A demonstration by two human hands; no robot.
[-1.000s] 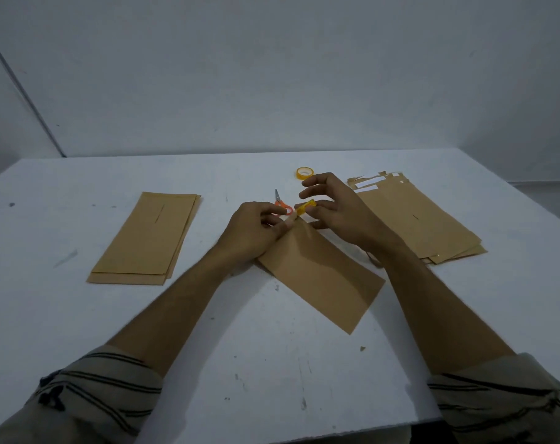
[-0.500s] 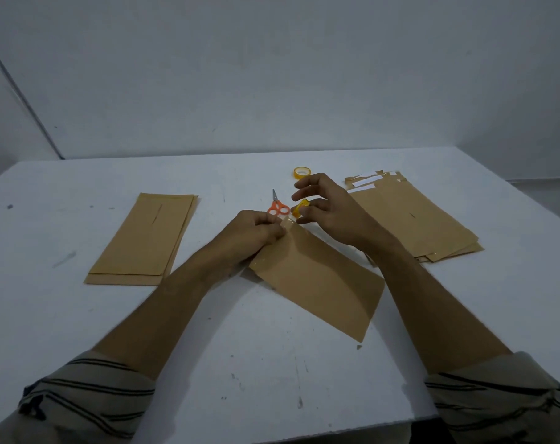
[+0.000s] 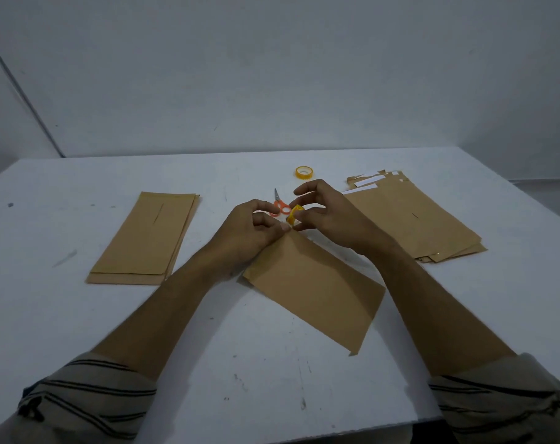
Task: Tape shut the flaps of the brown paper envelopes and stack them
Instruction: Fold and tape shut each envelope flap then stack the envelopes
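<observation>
One brown envelope (image 3: 317,286) lies slanted on the white table (image 3: 272,373) in front of me. My left hand (image 3: 249,232) presses on its far end, fingertips pinched at the flap edge. My right hand (image 3: 329,216) holds a small yellow tape roll (image 3: 294,215) just above that same end, close to my left fingertips. A stack of envelopes (image 3: 147,241) lies on the left. A bigger, looser pile of envelopes (image 3: 413,219) with white strips showing at its far end lies on the right.
Orange-handled scissors (image 3: 280,206) lie just behind my hands. A second yellow tape roll (image 3: 304,172) stands farther back. The table's front edge runs close to my sleeves, and a grey wall rises behind the table.
Both hands have stayed at the envelope's far end. The tape roll in my right hand has lifted and turned slightly, and my left fingers have shifted at the flap.
</observation>
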